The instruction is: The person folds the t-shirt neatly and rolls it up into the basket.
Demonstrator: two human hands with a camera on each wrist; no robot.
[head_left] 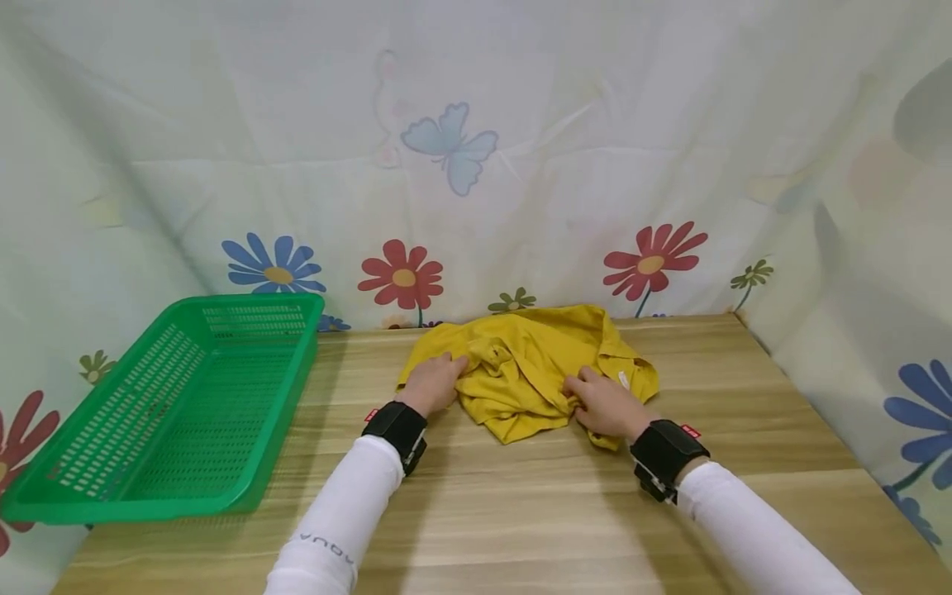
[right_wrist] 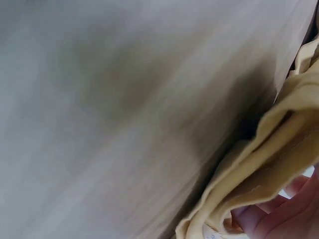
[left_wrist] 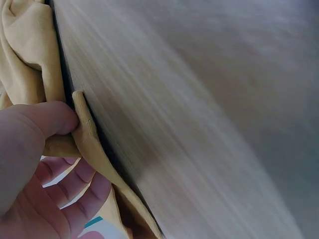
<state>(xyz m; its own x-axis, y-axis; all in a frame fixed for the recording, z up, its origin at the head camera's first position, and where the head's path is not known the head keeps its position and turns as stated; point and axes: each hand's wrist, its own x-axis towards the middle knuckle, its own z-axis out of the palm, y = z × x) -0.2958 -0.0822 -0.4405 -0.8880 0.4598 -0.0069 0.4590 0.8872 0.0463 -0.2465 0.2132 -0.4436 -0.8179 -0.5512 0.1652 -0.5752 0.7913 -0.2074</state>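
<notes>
Your left sleeve (head_left: 338,504) reads "AQUA"; print on the red tags (head_left: 371,415) of your wristbands (head_left: 669,452) and on the cloth's white label (head_left: 623,380) is too small to read. Your forearms reach forward, apart. Your left hand (head_left: 434,385) pinches the yellow cloth (head_left: 531,355) at its left edge; your right hand (head_left: 608,405) grips its near right edge, fingers curled. The cloth lies crumpled on the table (head_left: 483,521), right of the green basket (head_left: 286,413).

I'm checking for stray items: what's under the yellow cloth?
The yellow cloth lies on the wooden tabletop, which shows along its near edge; whatever else its folds cover cannot be seen.
</notes>
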